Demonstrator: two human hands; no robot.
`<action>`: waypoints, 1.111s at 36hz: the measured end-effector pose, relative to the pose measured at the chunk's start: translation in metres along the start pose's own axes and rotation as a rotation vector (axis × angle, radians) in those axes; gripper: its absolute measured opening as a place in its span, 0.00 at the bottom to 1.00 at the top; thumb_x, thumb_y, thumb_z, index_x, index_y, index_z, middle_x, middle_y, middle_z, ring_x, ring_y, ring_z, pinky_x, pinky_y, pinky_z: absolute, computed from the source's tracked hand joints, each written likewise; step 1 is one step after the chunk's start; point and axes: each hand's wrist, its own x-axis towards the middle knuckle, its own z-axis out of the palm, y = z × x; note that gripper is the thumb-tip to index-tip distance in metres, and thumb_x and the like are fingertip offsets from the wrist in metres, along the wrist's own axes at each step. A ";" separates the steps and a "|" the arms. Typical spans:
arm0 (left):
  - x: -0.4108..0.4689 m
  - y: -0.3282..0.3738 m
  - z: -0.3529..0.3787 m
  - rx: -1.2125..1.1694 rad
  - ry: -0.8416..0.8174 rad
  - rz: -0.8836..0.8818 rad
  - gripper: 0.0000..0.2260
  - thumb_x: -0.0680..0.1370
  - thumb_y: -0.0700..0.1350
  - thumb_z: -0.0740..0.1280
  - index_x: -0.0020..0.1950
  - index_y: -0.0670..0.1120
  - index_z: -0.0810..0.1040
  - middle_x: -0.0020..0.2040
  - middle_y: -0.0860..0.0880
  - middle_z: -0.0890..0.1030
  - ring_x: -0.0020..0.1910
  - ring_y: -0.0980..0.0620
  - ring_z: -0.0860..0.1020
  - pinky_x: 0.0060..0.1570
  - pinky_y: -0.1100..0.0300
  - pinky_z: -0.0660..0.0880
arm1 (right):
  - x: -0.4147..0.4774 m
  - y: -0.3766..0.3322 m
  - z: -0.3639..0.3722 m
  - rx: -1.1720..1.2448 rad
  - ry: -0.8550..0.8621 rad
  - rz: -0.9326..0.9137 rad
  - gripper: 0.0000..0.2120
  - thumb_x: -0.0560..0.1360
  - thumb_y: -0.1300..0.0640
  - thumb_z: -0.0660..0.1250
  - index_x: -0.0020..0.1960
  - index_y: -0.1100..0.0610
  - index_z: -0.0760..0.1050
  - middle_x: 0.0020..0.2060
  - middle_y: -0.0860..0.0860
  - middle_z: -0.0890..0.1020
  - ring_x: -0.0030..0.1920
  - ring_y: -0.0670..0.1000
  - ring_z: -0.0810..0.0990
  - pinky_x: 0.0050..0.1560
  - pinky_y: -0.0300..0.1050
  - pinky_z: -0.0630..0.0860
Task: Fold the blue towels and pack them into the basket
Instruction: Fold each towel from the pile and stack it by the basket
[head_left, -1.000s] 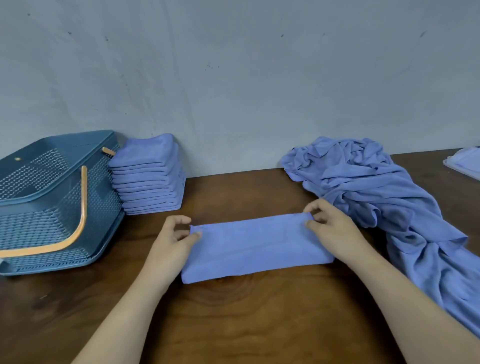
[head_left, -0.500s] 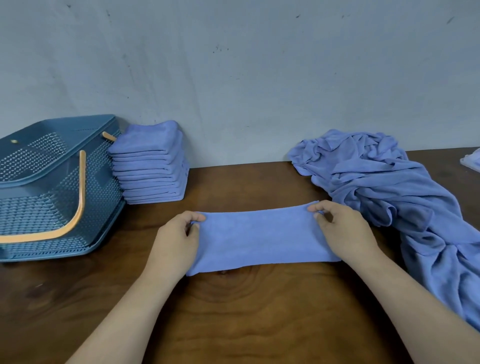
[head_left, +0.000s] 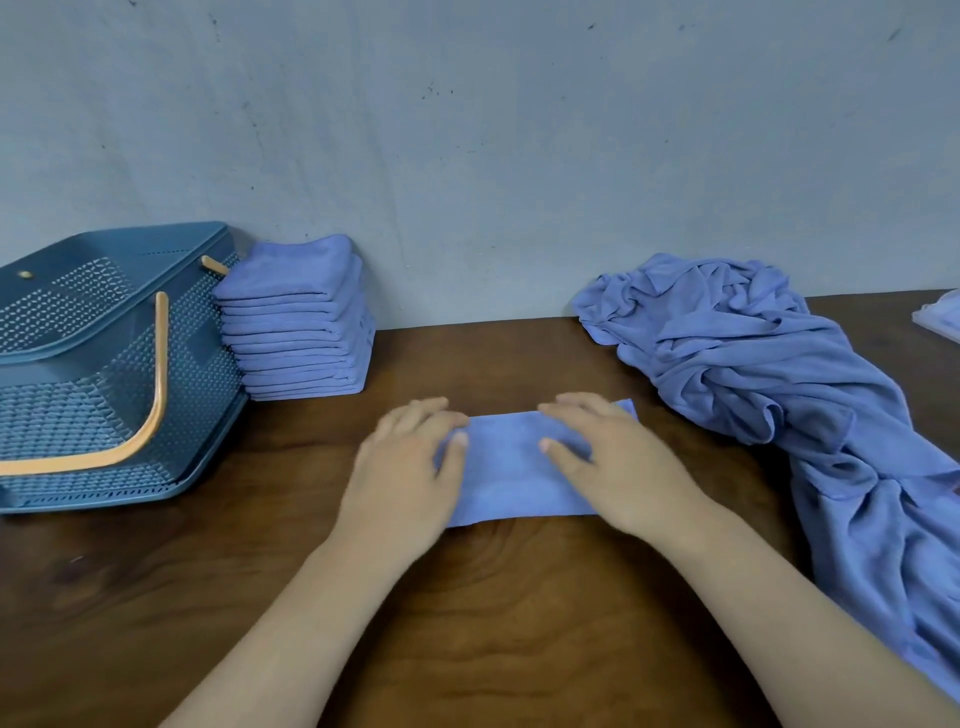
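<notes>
A blue towel (head_left: 511, 467), folded into a narrow strip, lies on the brown table in front of me. My left hand (head_left: 408, 473) rests flat over its left end, thumb on the cloth. My right hand (head_left: 618, 462) lies flat on its right part, fingers pointing left, and a towel corner shows beyond it. Both hands are blurred. The blue mesh basket (head_left: 104, 374) with an orange handle (head_left: 150, 410) stands tilted at the left. A stack of folded blue towels (head_left: 296, 322) sits beside it against the wall.
A heap of unfolded blue towels (head_left: 789, 395) runs from the wall down the right side of the table (head_left: 493, 623). A pale packet (head_left: 943, 317) shows at the far right edge. A grey wall closes the back.
Both hands have moved inward along the towel, from pinching its two ends to lying flat on it. The strip looks shorter between them. The view has shifted slightly.
</notes>
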 end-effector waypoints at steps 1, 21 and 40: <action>-0.002 0.005 0.006 -0.021 -0.095 -0.008 0.17 0.87 0.56 0.60 0.74 0.58 0.77 0.78 0.59 0.72 0.78 0.58 0.65 0.77 0.56 0.61 | -0.001 -0.002 0.005 -0.023 -0.072 -0.005 0.25 0.84 0.37 0.59 0.80 0.38 0.67 0.80 0.37 0.64 0.77 0.43 0.66 0.74 0.50 0.67; -0.003 -0.047 -0.014 0.158 -0.608 0.003 0.41 0.71 0.85 0.51 0.80 0.78 0.40 0.81 0.71 0.32 0.77 0.70 0.27 0.82 0.46 0.33 | -0.002 0.040 -0.005 -0.190 -0.347 0.062 0.49 0.62 0.09 0.48 0.78 0.22 0.39 0.82 0.34 0.36 0.82 0.43 0.30 0.84 0.54 0.40; 0.002 -0.025 -0.026 -0.021 -0.192 0.112 0.16 0.86 0.54 0.61 0.75 0.62 0.74 0.82 0.63 0.64 0.83 0.66 0.50 0.84 0.49 0.50 | 0.001 0.040 -0.008 -0.199 -0.393 0.062 0.52 0.59 0.08 0.50 0.78 0.22 0.37 0.83 0.33 0.37 0.82 0.43 0.30 0.83 0.56 0.41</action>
